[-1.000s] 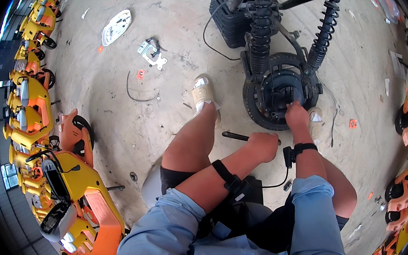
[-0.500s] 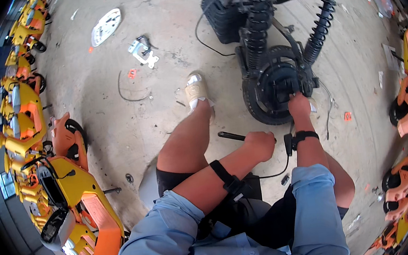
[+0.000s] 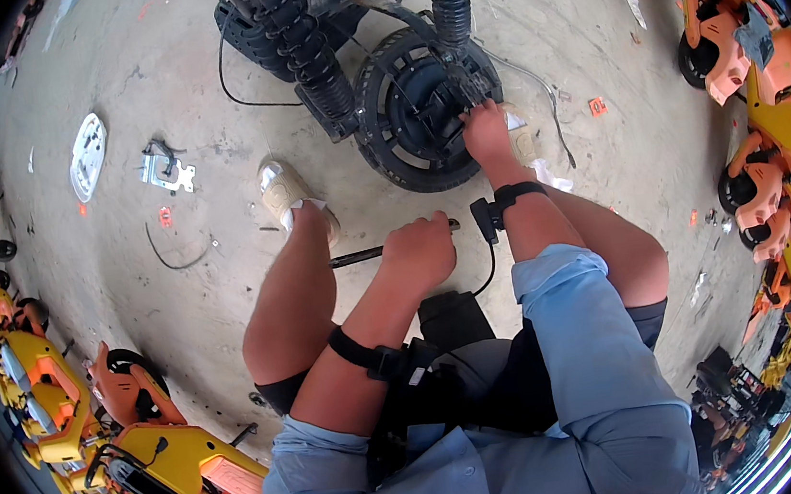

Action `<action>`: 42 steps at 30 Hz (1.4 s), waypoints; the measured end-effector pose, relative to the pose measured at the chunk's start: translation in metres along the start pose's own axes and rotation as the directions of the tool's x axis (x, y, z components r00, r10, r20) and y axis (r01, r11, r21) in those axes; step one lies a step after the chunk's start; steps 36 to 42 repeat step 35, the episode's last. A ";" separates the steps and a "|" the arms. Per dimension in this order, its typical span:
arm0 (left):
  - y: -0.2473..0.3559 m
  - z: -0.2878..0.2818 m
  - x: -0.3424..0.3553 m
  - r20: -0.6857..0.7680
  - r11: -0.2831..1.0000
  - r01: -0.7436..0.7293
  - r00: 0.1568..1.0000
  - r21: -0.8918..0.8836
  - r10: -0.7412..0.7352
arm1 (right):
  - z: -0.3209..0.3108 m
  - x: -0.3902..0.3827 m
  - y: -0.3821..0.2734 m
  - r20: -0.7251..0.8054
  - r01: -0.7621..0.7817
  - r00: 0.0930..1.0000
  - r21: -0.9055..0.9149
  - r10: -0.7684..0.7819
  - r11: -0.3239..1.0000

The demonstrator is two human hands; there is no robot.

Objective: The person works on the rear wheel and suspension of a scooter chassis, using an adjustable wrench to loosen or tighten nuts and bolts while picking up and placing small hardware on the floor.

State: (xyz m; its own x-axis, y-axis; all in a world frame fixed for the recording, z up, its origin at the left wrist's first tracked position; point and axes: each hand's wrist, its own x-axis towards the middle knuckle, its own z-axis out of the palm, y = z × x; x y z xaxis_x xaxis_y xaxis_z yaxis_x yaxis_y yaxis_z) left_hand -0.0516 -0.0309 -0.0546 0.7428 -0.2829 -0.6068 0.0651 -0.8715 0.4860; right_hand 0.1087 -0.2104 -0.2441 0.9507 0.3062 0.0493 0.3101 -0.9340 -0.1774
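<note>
My left hand (image 3: 420, 252) is closed around a long dark wrench (image 3: 355, 258), held level above the floor. One end sticks out to the left of the fist, and a small rounded end shows past the knuckles. With its fingers pinched together, my right hand (image 3: 486, 136) is at the right side of the black wheel (image 3: 376, 157), close to the hub and the lower end of the right shock absorber (image 3: 451, 5). Whatever those fingertips grip is hidden. Another coil shock absorber (image 3: 302, 49) stands on the wheel's left.
A black cable (image 3: 226, 82) loops left of the frame, and a grey one (image 3: 554, 100) trails on the right. A white oval plate (image 3: 89, 156) and a metal bracket (image 3: 166, 170) lie on the floor. Yellow-orange scooters (image 3: 182, 462) line the left; more scooters (image 3: 742, 42) line the right.
The view has swung to the right, so wheel and floor items appear further left. The wrench has turned in my left hand, its outer end now slightly lower. My right hand stays by the hub.
</note>
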 end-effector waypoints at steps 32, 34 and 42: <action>0.040 -0.053 -0.008 -0.006 0.999 -0.045 0.999 -0.019 0.045 | -0.034 0.019 -0.030 0.127 -0.388 0.916 0.043 0.380 0.921; 0.039 -0.058 -0.011 0.001 0.999 -0.042 0.999 -0.032 0.042 | -0.037 0.021 -0.028 0.197 -0.362 0.912 -0.016 0.358 0.932; 0.036 -0.058 -0.012 -0.002 0.998 -0.035 0.999 -0.052 0.035 | -0.040 0.022 -0.027 0.230 -0.351 0.907 -0.045 0.352 0.935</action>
